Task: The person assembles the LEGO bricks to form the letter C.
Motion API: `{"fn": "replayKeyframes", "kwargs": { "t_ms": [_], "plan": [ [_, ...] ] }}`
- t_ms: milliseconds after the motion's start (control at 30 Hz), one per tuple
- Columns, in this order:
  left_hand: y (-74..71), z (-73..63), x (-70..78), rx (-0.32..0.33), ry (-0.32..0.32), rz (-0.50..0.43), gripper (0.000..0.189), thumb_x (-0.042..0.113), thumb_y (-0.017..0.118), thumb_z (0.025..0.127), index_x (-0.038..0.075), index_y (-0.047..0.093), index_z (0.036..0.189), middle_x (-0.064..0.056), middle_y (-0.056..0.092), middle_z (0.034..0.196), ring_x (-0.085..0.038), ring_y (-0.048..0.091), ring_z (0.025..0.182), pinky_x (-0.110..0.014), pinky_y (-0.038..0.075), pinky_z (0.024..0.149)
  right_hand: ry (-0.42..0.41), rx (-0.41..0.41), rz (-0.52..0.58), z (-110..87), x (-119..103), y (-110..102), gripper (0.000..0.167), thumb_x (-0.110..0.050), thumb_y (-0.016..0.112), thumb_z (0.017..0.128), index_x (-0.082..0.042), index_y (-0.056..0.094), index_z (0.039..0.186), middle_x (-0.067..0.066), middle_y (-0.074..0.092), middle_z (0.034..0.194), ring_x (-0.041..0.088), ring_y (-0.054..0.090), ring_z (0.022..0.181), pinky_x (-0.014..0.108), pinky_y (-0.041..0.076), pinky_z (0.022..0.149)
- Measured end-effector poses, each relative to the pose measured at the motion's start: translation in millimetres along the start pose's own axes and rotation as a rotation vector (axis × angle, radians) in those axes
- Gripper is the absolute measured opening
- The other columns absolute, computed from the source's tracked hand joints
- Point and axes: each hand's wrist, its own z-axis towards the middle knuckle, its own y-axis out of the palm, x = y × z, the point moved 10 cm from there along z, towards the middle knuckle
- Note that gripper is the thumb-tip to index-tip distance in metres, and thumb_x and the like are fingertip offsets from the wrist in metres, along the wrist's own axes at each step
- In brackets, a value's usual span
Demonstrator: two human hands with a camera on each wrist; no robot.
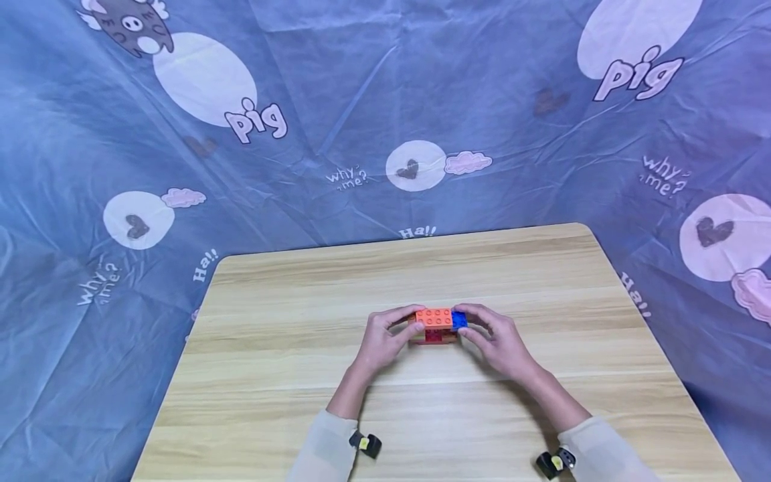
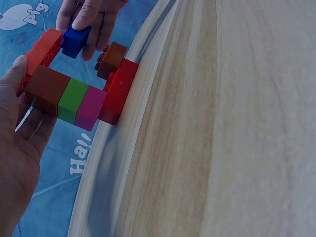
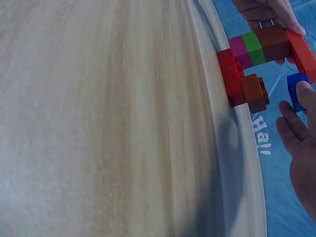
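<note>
A toy-brick structure stands on the table between both hands. Its base is a long red brick. On the left end a column rises: a pink brick, a green brick, then brown bricks. An orange brick with studs up lies across the top, jutting right. My left hand grips the column's top and the orange brick's left end. My right hand pinches a blue brick at the orange brick's overhanging end. Below the blue brick, a single brown brick sits on the base's right end.
The wood-grain table has rounded far corners. Behind it and on both sides hangs blue patterned cloth. Each wrist wears a small black strap device, one on the left and one on the right.
</note>
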Motion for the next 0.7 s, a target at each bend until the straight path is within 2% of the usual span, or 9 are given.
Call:
{"fn": "replayKeyframes", "kwargs": {
  "t_ms": [200,433,567,700],
  "plan": [
    [0.0,-0.3,-0.3,-0.001,0.001,-0.009,0.032,0.014,0.078,0.097,0.013,0.076,0.129,-0.004,0.076,0.127,-0.020,0.073,0.118,-0.039,0.060,0.102,0.007,0.002,0.041,-0.8,2.6,4.9,0.049,0.014,0.073,0.091,0.000,0.064,0.138,0.020,0.069,0.132,0.030,0.074,0.107,0.025,0.060,0.094],
    [0.8,0.8,0.0,0.008,-0.007,-0.001,0.033,0.011,0.079,0.095,0.012,0.077,0.128,-0.005,0.076,0.126,-0.022,0.073,0.117,-0.040,0.059,0.102,0.026,0.003,0.081,-0.8,3.6,9.2,0.051,0.013,0.073,0.091,-0.001,0.063,0.139,0.018,0.070,0.125,0.020,0.073,0.101,0.025,0.063,0.086],
    [0.8,1.4,1.0,0.013,-0.012,-0.006,0.034,0.007,0.080,0.093,0.009,0.077,0.126,-0.008,0.076,0.125,-0.025,0.074,0.116,-0.042,0.060,0.102,0.078,0.009,0.154,-1.7,9.6,9.8,0.051,0.014,0.073,0.091,-0.001,0.062,0.140,0.021,0.071,0.123,0.019,0.074,0.100,0.026,0.064,0.083],
    [0.3,1.8,1.9,0.009,-0.015,-0.007,0.033,0.010,0.080,0.094,0.012,0.077,0.127,-0.005,0.076,0.126,-0.022,0.073,0.117,-0.041,0.059,0.103,0.118,0.007,0.249,-1.1,12.6,12.1,0.051,0.015,0.070,0.092,0.004,0.060,0.141,0.027,0.068,0.124,0.016,0.074,0.103,0.029,0.064,0.086]
  ]
}}
